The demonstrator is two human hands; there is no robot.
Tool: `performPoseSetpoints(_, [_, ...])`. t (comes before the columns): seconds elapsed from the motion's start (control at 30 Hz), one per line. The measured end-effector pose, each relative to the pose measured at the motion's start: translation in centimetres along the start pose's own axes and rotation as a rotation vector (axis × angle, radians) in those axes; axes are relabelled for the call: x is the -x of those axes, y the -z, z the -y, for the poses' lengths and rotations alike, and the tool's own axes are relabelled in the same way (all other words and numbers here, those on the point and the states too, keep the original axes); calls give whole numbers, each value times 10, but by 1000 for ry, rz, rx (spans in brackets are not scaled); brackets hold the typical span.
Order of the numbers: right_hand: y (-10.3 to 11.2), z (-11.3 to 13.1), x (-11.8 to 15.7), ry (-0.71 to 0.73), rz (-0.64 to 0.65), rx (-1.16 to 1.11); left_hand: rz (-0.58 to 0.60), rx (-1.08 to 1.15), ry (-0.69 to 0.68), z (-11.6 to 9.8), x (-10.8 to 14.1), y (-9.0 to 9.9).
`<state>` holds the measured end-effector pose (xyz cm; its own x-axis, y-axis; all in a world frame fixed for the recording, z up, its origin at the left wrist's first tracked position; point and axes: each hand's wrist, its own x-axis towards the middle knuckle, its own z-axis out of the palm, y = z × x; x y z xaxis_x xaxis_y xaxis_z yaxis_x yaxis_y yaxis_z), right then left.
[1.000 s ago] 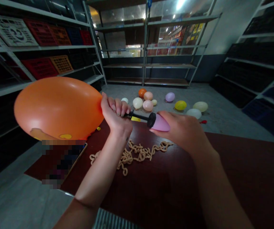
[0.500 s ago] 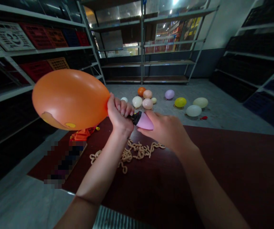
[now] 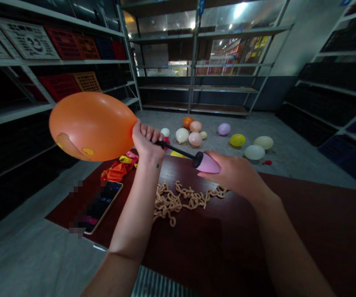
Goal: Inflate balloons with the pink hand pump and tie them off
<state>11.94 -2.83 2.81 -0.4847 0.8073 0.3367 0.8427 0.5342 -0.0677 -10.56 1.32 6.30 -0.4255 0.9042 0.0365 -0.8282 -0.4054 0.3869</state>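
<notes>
A large inflated orange balloon (image 3: 94, 123) stretches out to the left. At its neck my left hand (image 3: 147, 140) is closed, gripping the neck together with one end of a balloon pump; the join is hidden by my fingers. My right hand (image 3: 240, 171) wraps round the pump's pink end (image 3: 209, 164). Between the hands the black rod (image 3: 181, 152) is drawn out. Beneath, tan twisted cord-like pieces (image 3: 193, 198) lie in a loose heap on the dark red table (image 3: 202, 243).
On the table's left lie a phone (image 3: 103, 206) and a pile of orange and yellow uninflated balloons (image 3: 116, 170). Several inflated balloons, among them a yellow one (image 3: 237, 140) and a purple one (image 3: 224, 129), rest on the floor. Shelves with crates (image 3: 63, 43) stand left; another rack (image 3: 193, 95) stands behind.
My right hand has drawn the pump's pink end away from my left hand, to the right and down, baring the black rod. The whole view has shifted slightly.
</notes>
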Motion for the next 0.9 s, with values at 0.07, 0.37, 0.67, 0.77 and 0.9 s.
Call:
performPoseSetpoints(0.07, [1, -7, 0, -12, 8, 7, 4, 12, -20, -9, -4, 2])
performPoseSetpoints(0.37, [11, -21, 3, -63, 7, -16, 42, -4, -91, -17, -8, -1])
performPoseSetpoints(0.67, [20, -32, 11, -25, -73, 121, 119, -131, -91, -6, -3, 5])
performPoseSetpoints(0.77, [23, -26, 12, -31, -53, 163, 91, -172, -119, 0, -2, 6])
performPoseSetpoints(0.9, [23, -15, 10, -39, -48, 188, 113, -206, -127, 13, 7, 3])
